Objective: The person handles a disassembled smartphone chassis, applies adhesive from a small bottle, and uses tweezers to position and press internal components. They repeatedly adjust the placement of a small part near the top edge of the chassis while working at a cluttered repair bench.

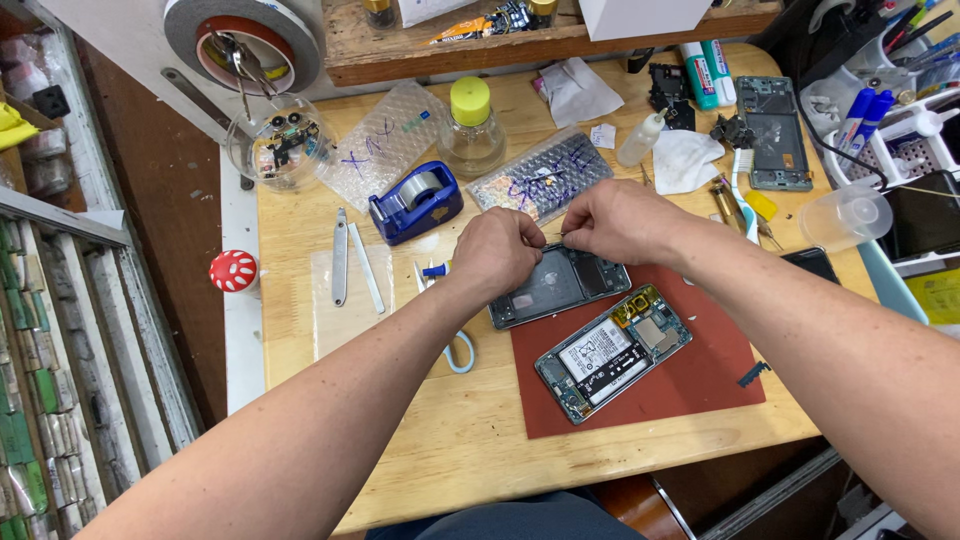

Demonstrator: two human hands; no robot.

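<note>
My left hand and my right hand meet over the far edge of a dark phone back panel lying on the wooden table. Both hands pinch something small and thin at that edge; what it is I cannot tell. An opened phone with its battery and circuit boards showing lies on a red mat just nearer to me.
A blue tape dispenser, a yellow-capped bottle, bubble-wrap bags, metal pry tools, scissors, a white squeeze bottle, another phone frame, a red mushroom toy and a tool rack surround the work.
</note>
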